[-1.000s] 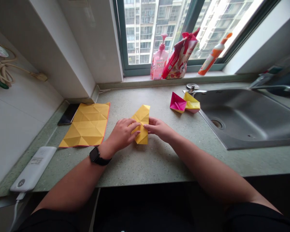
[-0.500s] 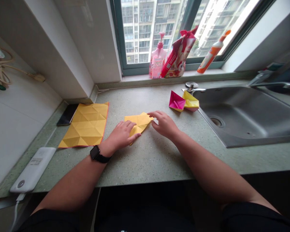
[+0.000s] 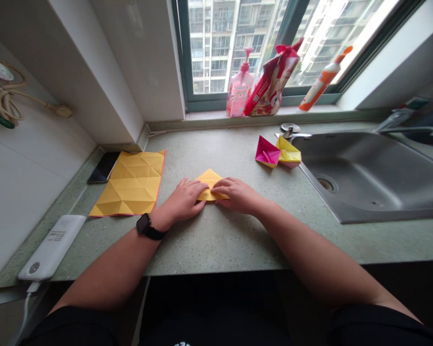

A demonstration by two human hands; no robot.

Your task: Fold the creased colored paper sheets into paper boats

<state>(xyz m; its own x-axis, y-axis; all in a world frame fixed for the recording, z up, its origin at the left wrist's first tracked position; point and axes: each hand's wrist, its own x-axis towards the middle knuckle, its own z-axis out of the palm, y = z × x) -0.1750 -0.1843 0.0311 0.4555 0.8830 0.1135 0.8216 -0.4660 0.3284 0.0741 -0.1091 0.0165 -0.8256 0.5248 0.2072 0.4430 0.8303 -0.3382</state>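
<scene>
A folded yellow origami paper [image 3: 210, 178] lies on the counter before me, its pointed corner toward the window. At its left side, my left hand [image 3: 184, 198] has its fingers over the paper and its thumb by the near edge. My right hand [image 3: 238, 194] grips the right side the same way, with its fingertips near the paper's middle. Part of the paper is hidden under both hands. To the left lies a larger creased yellow sheet [image 3: 133, 185] with a red edge. Two folded paper boats, one magenta [image 3: 267, 153] and one yellow [image 3: 288, 152], stand beside the sink.
A steel sink [image 3: 389, 178] is set in the counter at right. A black phone [image 3: 103, 168] and a white power bank [image 3: 52, 247] with a cable lie at left. On the windowsill stand a pink pump bottle [image 3: 240, 91], a red bag [image 3: 272, 84] and an orange-white bottle [image 3: 321, 84].
The folded paper has turned so its point faces the window. My right hand has come down onto its right side, and both hands are now closer together.
</scene>
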